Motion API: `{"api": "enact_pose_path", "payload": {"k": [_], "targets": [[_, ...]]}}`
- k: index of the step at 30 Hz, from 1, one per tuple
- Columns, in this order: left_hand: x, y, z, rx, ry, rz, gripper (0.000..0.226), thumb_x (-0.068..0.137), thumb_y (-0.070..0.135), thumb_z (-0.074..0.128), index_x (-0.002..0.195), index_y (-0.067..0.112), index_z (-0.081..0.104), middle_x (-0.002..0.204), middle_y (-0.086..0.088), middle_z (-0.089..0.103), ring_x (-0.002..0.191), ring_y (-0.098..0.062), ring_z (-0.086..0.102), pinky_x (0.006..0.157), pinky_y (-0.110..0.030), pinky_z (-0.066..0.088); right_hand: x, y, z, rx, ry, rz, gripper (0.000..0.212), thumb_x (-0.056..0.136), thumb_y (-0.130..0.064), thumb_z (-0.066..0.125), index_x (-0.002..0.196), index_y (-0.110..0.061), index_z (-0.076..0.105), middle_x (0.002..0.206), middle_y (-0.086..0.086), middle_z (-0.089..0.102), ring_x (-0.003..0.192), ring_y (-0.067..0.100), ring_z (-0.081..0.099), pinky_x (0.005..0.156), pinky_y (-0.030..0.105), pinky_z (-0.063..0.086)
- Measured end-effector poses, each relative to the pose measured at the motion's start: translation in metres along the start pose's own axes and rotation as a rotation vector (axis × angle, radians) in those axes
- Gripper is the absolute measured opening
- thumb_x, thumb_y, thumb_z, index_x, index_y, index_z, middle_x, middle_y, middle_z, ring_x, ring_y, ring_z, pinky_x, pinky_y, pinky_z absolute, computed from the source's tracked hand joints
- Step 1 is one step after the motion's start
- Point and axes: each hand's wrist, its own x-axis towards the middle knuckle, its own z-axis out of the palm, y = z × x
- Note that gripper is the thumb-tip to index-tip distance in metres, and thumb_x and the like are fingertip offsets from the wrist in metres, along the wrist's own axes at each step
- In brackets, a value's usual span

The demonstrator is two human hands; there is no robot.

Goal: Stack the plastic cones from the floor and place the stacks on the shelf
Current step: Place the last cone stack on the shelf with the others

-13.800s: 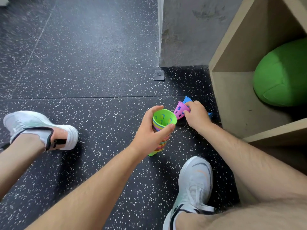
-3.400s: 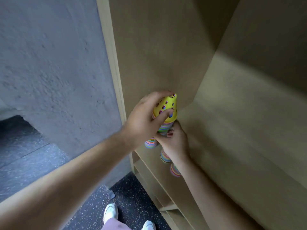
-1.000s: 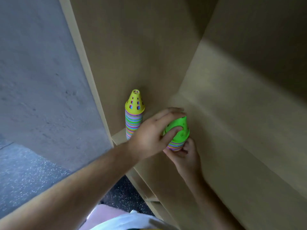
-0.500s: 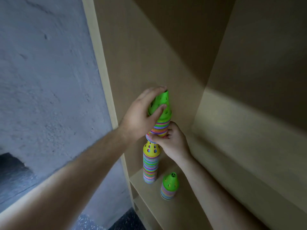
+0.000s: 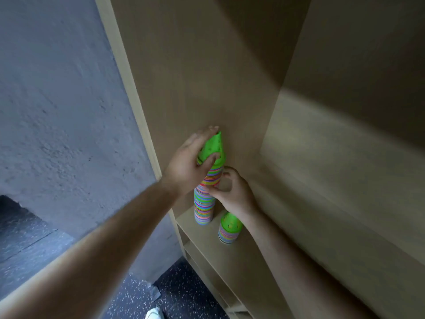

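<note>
- Now the left hand's (image 5: 186, 166) fingers (image 5: 212, 157) are curled round the green tip of the green-topped stack (image 5: 213, 177), thumb on the near face. The right hand (image 5: 234, 192) pinches that stack's lower rim from the right.
- Half a second ago this stack was held clear above a yellow-tipped one. It has since come down over it, and the yellow tip is hidden.
- Likely meaning: the two stacks are merging into one column with the lower stack (image 5: 203, 208), though whether it is fully seated cannot be told.
- The column stands at the centre of the frame on the shelf (image 5: 241, 268), close to the side panel (image 5: 195, 77). Its long axis runs up the frame and its tip points up, leaning slightly right.
- A short stack (image 5: 230, 230) stands just beside it, lower right, tip up and untouched.
</note>
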Motion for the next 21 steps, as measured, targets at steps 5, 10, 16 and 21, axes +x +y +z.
{"api": "enact_pose_path", "payload": {"k": [5, 10, 16, 21], "targets": [[-0.036, 0.024, 0.015, 0.201, 0.159, 0.082, 0.045, 0.090, 0.014, 0.062, 0.134, 0.004, 0.061, 0.141, -0.015, 0.057, 0.130, -0.033, 0.053, 0.104, -0.041, 0.040, -0.043, 0.039, -0.018, -0.138, 0.184, -0.102, 0.059, 0.077, -0.043, 0.080, 0.127, -0.019, 0.060, 0.118, -0.005, 0.067, 0.114, 0.013, 0.060, 0.099, 0.029, 0.046], [-0.091, 0.020, 0.083, 0.115, -0.251, 0.177, 0.037, 0.090, 0.010, 0.054, 0.122, 0.000, 0.067, 0.129, -0.020, 0.064, 0.113, -0.037, 0.063, 0.095, -0.041, 0.050, -0.084, 0.093, -0.030, -0.173, 0.216, 0.036, 0.057, 0.076, -0.039, 0.068, 0.126, -0.013, 0.060, 0.120, 0.002, 0.067, 0.112, 0.022, 0.062, 0.098, 0.043, 0.049], [-0.136, -0.008, 0.138, 0.177, -0.588, -0.115, 0.080, 0.083, 0.041, 0.031, 0.153, 0.007, 0.048, 0.160, -0.017, 0.044, 0.142, -0.042, 0.048, 0.116, -0.056, 0.040, -0.099, 0.141, -0.025, -0.281, 0.041, 0.324, 0.066, 0.081, -0.022, 0.074, 0.141, -0.009, 0.049, 0.133, 0.013, 0.059, 0.124, 0.026, 0.055, 0.105, 0.040, 0.045], [-0.142, -0.013, 0.144, 0.150, -0.471, -0.099, 0.062, 0.082, 0.002, 0.066, 0.144, 0.001, 0.057, 0.152, -0.019, 0.053, 0.128, -0.044, 0.059, 0.110, -0.050, 0.046, -0.084, 0.158, -0.009, -0.312, -0.093, 0.362, 0.081, 0.077, -0.025, 0.079, 0.147, -0.010, 0.041, 0.140, 0.016, 0.053, 0.131, 0.030, 0.049, 0.106, 0.036, 0.042]]}}
